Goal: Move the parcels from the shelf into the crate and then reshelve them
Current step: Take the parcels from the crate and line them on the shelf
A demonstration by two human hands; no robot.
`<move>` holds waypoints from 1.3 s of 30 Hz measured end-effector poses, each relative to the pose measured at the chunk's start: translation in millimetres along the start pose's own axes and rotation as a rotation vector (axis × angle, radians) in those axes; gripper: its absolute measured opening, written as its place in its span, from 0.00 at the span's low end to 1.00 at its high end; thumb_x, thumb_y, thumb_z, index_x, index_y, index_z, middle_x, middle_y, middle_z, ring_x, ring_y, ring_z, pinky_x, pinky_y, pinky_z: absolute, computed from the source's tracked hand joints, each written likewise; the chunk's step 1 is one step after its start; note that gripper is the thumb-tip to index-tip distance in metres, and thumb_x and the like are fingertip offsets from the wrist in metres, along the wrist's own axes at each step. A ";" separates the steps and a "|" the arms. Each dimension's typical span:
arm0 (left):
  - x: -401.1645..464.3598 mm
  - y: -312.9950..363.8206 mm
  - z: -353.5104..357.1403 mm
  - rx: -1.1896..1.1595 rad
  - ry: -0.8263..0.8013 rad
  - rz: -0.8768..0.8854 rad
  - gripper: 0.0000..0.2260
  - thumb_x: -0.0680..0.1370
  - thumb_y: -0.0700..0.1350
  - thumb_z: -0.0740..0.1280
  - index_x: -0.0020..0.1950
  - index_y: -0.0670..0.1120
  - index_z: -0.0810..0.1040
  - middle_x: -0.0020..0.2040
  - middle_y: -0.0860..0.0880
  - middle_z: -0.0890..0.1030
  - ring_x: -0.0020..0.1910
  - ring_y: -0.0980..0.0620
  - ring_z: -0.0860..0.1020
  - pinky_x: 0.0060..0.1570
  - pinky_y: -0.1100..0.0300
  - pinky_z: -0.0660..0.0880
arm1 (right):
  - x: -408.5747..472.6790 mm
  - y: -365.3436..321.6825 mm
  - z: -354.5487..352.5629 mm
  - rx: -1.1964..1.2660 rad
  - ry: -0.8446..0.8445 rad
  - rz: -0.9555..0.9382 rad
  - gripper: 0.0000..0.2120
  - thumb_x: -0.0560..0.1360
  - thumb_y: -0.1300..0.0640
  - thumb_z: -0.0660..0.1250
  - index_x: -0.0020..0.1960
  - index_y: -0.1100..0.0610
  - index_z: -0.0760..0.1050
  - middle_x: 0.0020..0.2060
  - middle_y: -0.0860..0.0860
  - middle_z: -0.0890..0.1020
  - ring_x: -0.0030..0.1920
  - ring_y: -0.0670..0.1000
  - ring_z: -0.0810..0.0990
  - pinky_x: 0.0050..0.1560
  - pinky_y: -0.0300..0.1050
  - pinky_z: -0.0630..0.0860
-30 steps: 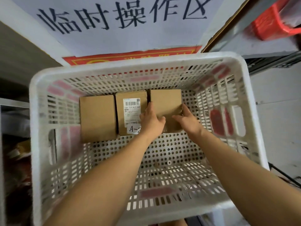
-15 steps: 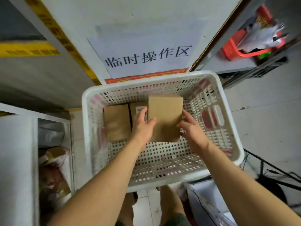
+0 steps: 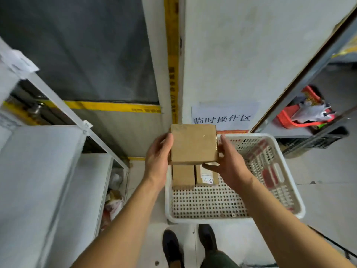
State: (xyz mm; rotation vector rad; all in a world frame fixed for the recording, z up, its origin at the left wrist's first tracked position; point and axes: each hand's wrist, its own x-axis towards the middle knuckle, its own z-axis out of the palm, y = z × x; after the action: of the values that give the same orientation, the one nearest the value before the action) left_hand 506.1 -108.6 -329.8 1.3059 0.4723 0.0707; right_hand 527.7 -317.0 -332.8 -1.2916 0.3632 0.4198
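Note:
A plain brown cardboard parcel [image 3: 193, 144] is held up above the white perforated crate [image 3: 270, 171], which stands on the floor. My left hand [image 3: 157, 159] grips its left side and my right hand [image 3: 228, 163] grips its right side and lower corner. Two more brown parcels lie in the crate's far left corner: a plain one [image 3: 183, 177] and one with a white label reading A-2 [image 3: 207, 178], both partly hidden by the raised parcel. White shelf boards [image 3: 44, 171] stand at my left.
A white pillar with yellow tape [image 3: 172, 64] and a paper sign [image 3: 222, 118] rises straight ahead. A red basket [image 3: 301, 115] of wrappers sits on a right-hand shelf. Bags and clutter [image 3: 114, 202] lie on the low left shelf. My shoes [image 3: 172, 246] stand just before the crate.
Both hands have lifted the rightmost parcel out of the crate and raised it; my view has pulled up and back, so the crate now sits lower right.

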 end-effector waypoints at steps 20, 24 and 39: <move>-220.7 119.0 -167.6 0.290 0.563 0.526 0.32 0.78 0.35 0.75 0.78 0.54 0.68 0.73 0.55 0.78 0.72 0.55 0.76 0.71 0.44 0.74 | -115.8 -50.0 211.8 -0.399 -1.054 -0.324 0.32 0.80 0.57 0.72 0.79 0.37 0.66 0.70 0.38 0.79 0.70 0.40 0.78 0.69 0.41 0.77; -286.2 117.7 -199.7 0.315 0.745 0.589 0.32 0.80 0.31 0.71 0.79 0.53 0.67 0.73 0.52 0.78 0.74 0.49 0.75 0.69 0.41 0.76 | -161.8 -30.4 261.1 -0.547 -1.195 -0.413 0.35 0.80 0.50 0.74 0.76 0.24 0.63 0.69 0.27 0.75 0.67 0.30 0.75 0.61 0.31 0.72; -567.7 82.7 -358.2 0.378 1.424 0.721 0.38 0.78 0.35 0.74 0.81 0.61 0.65 0.75 0.59 0.75 0.75 0.55 0.72 0.69 0.49 0.77 | -435.0 118.8 413.5 -0.527 -1.684 -0.676 0.36 0.81 0.61 0.71 0.83 0.42 0.60 0.72 0.38 0.78 0.73 0.41 0.75 0.72 0.40 0.74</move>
State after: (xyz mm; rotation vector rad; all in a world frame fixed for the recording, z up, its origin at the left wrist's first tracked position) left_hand -122.8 62.9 -149.8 1.5841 1.2046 1.6521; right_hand 101.5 68.7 -123.5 -1.0429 -1.6258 0.8710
